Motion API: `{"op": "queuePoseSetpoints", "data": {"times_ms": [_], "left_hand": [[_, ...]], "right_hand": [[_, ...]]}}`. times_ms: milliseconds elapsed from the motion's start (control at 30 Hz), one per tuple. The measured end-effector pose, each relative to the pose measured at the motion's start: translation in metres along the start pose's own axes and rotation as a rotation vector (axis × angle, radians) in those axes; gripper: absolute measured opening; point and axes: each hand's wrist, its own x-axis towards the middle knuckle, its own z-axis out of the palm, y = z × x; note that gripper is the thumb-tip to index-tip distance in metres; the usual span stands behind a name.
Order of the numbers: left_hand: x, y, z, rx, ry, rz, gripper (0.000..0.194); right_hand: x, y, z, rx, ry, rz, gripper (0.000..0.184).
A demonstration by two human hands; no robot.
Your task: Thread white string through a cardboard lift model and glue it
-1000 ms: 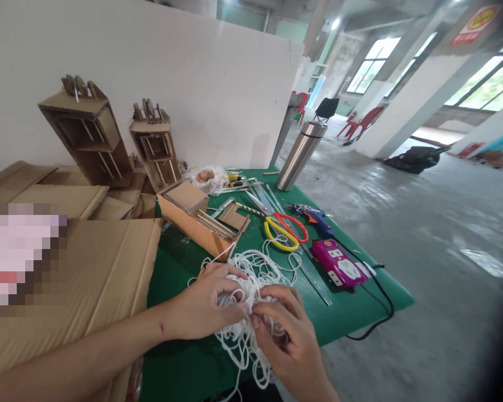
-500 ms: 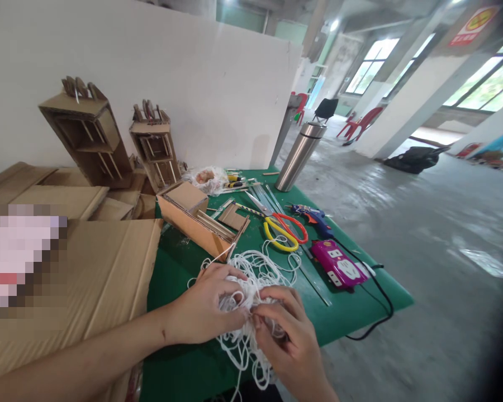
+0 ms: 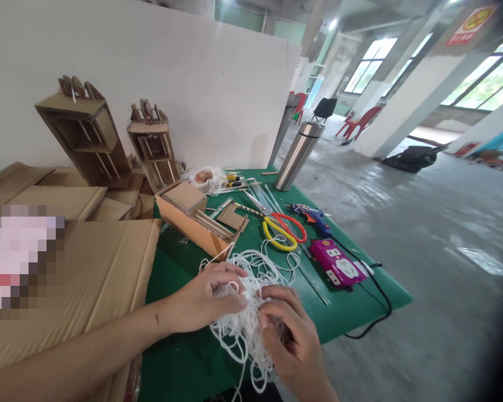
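Observation:
A tangled heap of white cord (image 3: 251, 329) lies at the near edge of the green table, some loops hanging over the edge. My left hand (image 3: 216, 298) is closed on the left part of the tangle, thumb and fingers curled around strands. On the right side, my right hand (image 3: 291, 329) pinches strands of the same cord between thumb and fingertips. Loose loops spread behind both hands toward a pair of scissors (image 3: 279, 229) with red and yellow handles. One strand reaches up to a small cardboard box (image 3: 197, 223) just behind my left hand.
A glue gun (image 3: 312, 218), a magenta case (image 3: 337, 263) with a black cable and a steel flask (image 3: 299, 156) stand on the right. Cardboard sheets (image 3: 109, 262) cover the left, below two cardboard models (image 3: 84, 134). Clear strips (image 3: 314, 285) lie near the scissors.
My hands have moved slightly apart, the left one a little to the left and the right one a little to the right. The cord between them is more exposed.

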Motion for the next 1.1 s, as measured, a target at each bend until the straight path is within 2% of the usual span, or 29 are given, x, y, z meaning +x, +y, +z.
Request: {"op": "queuePoseSetpoints", "data": {"times_ms": [200,433,533,633,733,900,1000,1100], "left_hand": [[-0.003,-0.002,-0.002,-0.074,-0.068,-0.003,0.024],[-0.003,-0.008,-0.003,-0.126,-0.047,0.039,0.015],[-0.003,-0.003,-0.004,-0.118,-0.079,0.011,0.022],[-0.006,0.003,-0.001,-0.003,-0.070,-0.008,0.032],[-0.008,0.004,0.006,0.193,0.005,0.023,0.038],[-0.008,-0.001,0.015,0.365,0.102,0.061,0.029],[-0.008,-0.003,0.014,0.386,0.091,0.091,0.019],[-0.008,-0.003,0.010,0.377,0.077,0.108,0.014]], "right_hand": [[0.000,-0.001,0.001,-0.014,-0.047,-0.007,0.015],[0.000,0.000,0.000,0.022,-0.048,0.021,0.014],[0.000,0.001,-0.001,0.062,-0.047,0.052,0.014],[-0.001,0.002,-0.002,0.096,-0.044,0.064,0.015],[-0.002,0.002,-0.003,0.096,-0.047,0.062,0.015],[0.001,0.003,-0.003,0.068,-0.093,0.025,0.015],[-0.001,-0.003,-0.008,0.066,-0.039,0.034,0.017],[-0.013,-0.020,-0.026,0.076,0.135,0.037,0.018]]}}
